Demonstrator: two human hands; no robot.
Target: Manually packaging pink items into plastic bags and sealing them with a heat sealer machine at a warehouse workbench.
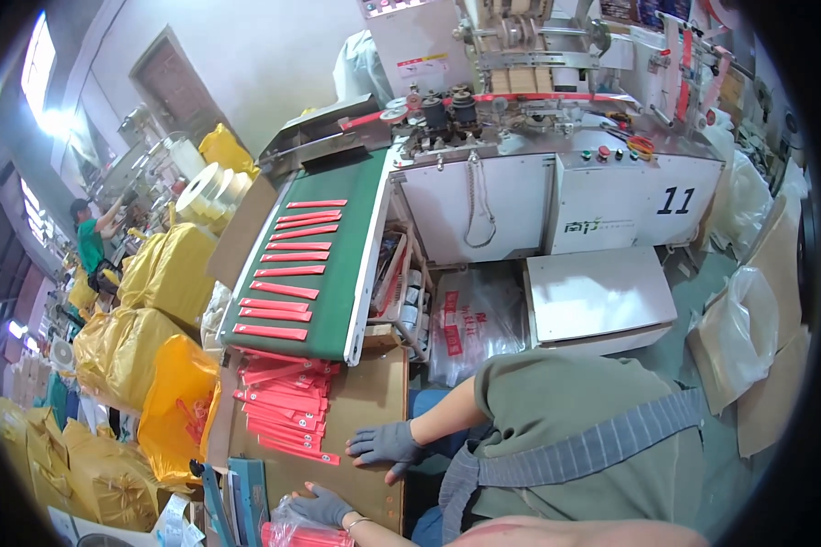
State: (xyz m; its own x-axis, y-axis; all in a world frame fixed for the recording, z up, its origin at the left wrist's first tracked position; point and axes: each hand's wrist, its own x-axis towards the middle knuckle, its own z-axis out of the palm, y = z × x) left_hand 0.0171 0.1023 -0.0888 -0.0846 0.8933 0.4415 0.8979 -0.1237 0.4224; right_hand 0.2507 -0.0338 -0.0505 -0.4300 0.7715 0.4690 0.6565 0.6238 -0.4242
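Olive shirt cloth (593, 392) and a grey striped strap (566, 460) filled my four o'clock, nearest of all, as I leaned toward the brown tabletop (369, 392). At six o'clock my right hand (383, 447), grey-gloved, lay palm down on it, fingers spread and gripping nothing, just beside the heap of slim red packets (287, 415); I suppose so flat a palm served to steady me. Toward seven o'clock my left hand (322, 506) touched a clear plastic wrap (285, 512) with more red packets under it. Its fingers were stretched over the film, perhaps to keep it from slipping; whether they pinched any of it, I cannot tell.

The heap lay at half past seven, right under the lower end of the green belt (337, 246), which likely explained its crisscrossed upper part: packets could drop straight onto the table. On the belt at nine o'clock, other red sticks lay crosswise in a spaced row, a spacing that probably kept them from overlapping. At eight o'clock an orange-yellow bag (169, 438) gaped beside the table, within easy reach, I judged, with something red inside.
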